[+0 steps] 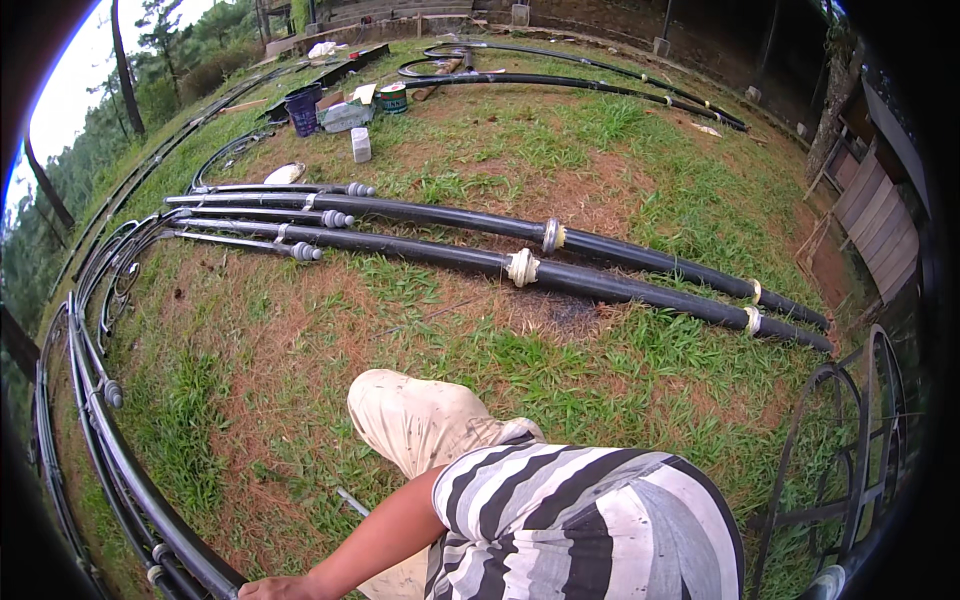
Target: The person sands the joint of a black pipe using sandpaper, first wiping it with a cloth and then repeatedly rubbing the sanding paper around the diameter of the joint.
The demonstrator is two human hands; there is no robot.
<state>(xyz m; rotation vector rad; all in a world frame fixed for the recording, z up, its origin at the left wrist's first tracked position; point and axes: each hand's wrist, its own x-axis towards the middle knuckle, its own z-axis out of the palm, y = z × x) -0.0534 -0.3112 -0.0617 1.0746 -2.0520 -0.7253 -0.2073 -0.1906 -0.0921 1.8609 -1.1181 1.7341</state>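
Note:
My left hand point(272, 588) reaches down to the lower left edge of the view and rests on or beside a curved black pipe point(130, 470). The frame cuts the hand off, so its grip is not visible. My striped shirt point(580, 520) and a bent knee in beige trousers point(415, 415) fill the bottom middle. My right hand is out of view. Ahead, two long black pipes point(640, 290) lie on the grass, joined by a whitish coupling point(521, 267) and a grey one point(552, 235).
Thinner pipes with grey end fittings point(305, 251) lie at the left. A dark bucket point(303, 108), a green can point(393, 97) and a white container point(360, 145) stand at the back. A round metal frame point(840, 450) is at the right, wooden boards point(880, 220) beyond it.

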